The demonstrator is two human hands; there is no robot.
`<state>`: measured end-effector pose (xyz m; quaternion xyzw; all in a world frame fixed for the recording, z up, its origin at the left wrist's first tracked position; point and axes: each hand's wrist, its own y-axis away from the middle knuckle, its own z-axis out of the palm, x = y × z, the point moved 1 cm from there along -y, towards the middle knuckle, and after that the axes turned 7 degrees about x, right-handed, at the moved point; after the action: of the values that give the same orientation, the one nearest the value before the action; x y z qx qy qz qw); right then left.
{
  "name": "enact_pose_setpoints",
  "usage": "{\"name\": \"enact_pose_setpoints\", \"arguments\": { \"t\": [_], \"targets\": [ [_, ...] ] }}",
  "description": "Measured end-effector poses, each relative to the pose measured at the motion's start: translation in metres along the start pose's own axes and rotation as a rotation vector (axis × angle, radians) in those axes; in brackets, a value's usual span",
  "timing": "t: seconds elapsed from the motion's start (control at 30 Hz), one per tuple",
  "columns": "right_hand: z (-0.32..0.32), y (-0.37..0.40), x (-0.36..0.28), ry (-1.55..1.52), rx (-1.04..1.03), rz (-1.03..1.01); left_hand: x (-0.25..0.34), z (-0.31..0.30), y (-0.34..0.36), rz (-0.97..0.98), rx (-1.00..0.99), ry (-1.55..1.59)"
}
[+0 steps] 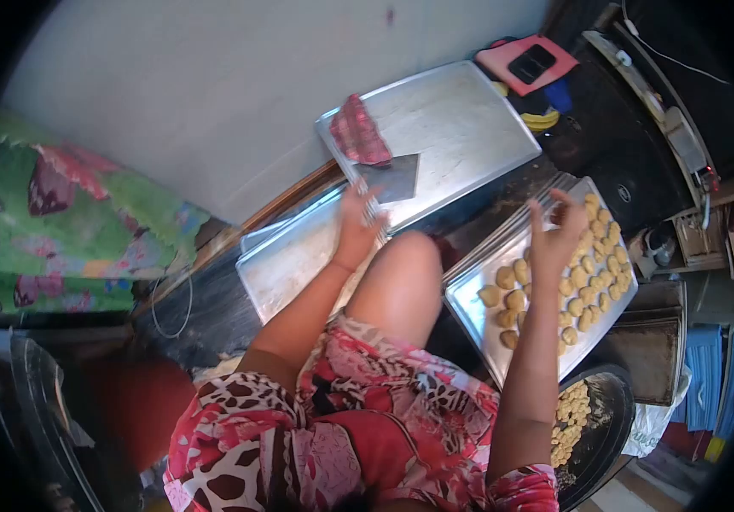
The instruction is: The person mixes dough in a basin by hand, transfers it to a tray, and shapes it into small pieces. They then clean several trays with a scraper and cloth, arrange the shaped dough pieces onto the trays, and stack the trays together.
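Observation:
My left hand [356,226], a little blurred, is closed at the ridged handle edge of a flat grey metal dough scraper [399,177], whose blade overlaps the corner of a bare metal tray [461,119]. Below that hand another metal tray [286,264] lies to the left of my knee. My right hand [557,229] is over a tray [490,346] on my right, its fingers apart and bent. Rows of small tan dough pieces [588,282] cover this tray, and the hand hides some of them.
A folded red checked cloth [358,132] lies on the back tray. Behind it are a pink case with a dark phone [531,64] and a yellow-and-blue item. A dark round basin [610,427] with small dough bits [570,422] stands at lower right. Green floral fabric [85,213] hangs left.

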<state>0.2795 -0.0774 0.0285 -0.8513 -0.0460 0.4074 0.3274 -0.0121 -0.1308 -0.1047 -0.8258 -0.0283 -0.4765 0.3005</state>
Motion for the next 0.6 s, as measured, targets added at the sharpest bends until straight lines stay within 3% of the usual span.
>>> {"name": "enact_pose_setpoints", "arguments": {
  "t": [0.03, 0.07, 0.1, 0.13, 0.17, 0.2, 0.23, 0.3, 0.37, 0.47, 0.5, 0.53, 0.6],
  "targets": [
    [0.021, 0.024, -0.037, -0.201, -0.063, 0.041, -0.050, -0.033, 0.023, -0.126, 0.141, -0.155],
    [0.051, 0.050, -0.060, -0.252, -0.100, -0.170, -0.117, -0.063, 0.060, -0.202, 0.313, -0.297],
    [0.065, 0.082, -0.104, -0.268, -0.215, -0.108, -0.150, -0.100, 0.090, -0.470, 0.320, -0.384],
    [0.076, 0.104, -0.141, -0.352, -0.589, 0.125, -0.159, -0.129, 0.115, -0.744, 0.393, -0.343],
    [0.126, 0.156, -0.131, -0.595, -0.766, 0.197, -0.206, -0.154, 0.156, -0.863, 0.413, -0.354],
    [0.150, 0.189, -0.146, -0.680, -0.807, 0.089, -0.264, -0.173, 0.205, -0.947, 0.450, -0.228],
    [0.168, 0.218, -0.152, -0.619, -0.908, -0.198, -0.301, -0.189, 0.248, -0.760, 0.299, -0.146],
    [0.173, 0.249, -0.159, -0.389, -1.223, -0.425, -0.317, -0.191, 0.274, -0.983, 0.126, -0.125],
    [0.180, 0.267, -0.146, -0.146, -1.571, -0.403, -0.316, -0.182, 0.302, -1.231, 0.056, -0.238],
    [0.186, 0.262, -0.131, -0.137, -1.521, -0.290, -0.307, -0.170, 0.343, -1.517, 0.094, -0.436],
    [0.187, 0.256, -0.127, -0.192, -1.396, -0.172, -0.307, -0.168, 0.354, -1.580, 0.130, -0.484],
    [0.187, 0.250, -0.125, -0.247, -1.269, -0.063, -0.306, -0.167, 0.361, -1.620, 0.175, -0.532],
    [0.183, 0.246, -0.124, -0.183, -1.302, -0.039, -0.304, -0.170, 0.369, -1.646, 0.215, -0.544]
  ]
}}
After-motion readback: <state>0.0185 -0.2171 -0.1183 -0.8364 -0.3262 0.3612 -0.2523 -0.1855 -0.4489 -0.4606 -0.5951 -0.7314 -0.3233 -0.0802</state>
